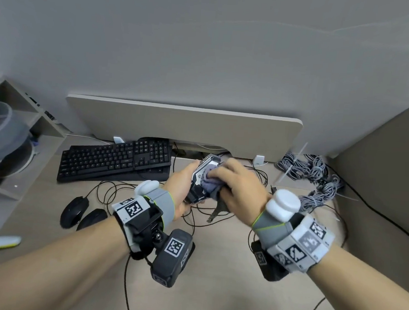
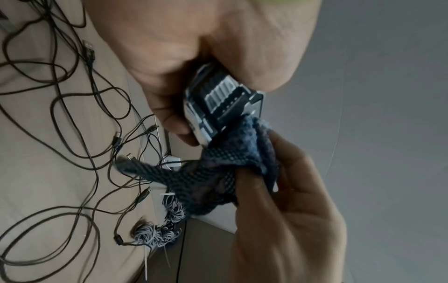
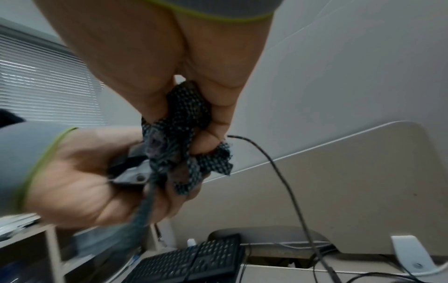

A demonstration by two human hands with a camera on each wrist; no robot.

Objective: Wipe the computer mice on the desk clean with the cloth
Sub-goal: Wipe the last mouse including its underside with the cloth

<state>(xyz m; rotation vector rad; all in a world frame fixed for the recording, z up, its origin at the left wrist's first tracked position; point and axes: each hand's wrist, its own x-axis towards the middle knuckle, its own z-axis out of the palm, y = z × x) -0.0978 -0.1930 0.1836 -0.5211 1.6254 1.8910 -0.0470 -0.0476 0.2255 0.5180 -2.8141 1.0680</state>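
desk [image 1: 212, 290] below carries a keyboard [image 1: 114, 162], a tangle of cables [image 1: 112, 196] and two black mice [image 1: 81, 215] lying untouched. left hand [image 1: 181, 189] is curled round an angular silver-and-black mouse [image 1: 203, 176], held up off the desk; right hand [image 1: 240, 182] bunches the cloth [image 1: 208, 182] and presses it on the mouse's upturned face. likely trouble: the trailing cord snagging in the tangle, or the hanging cloth tail catching and dragging the mouse loose.

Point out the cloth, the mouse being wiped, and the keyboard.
Grey-blue knitted cloth [image 1: 211, 180]: head view, bunched part under the fingers.
Black-and-silver angular mouse [image 2: 224, 99]: left wrist view, ribbed side.
Black keyboard [image 1: 115, 160]: head view, middle keys.
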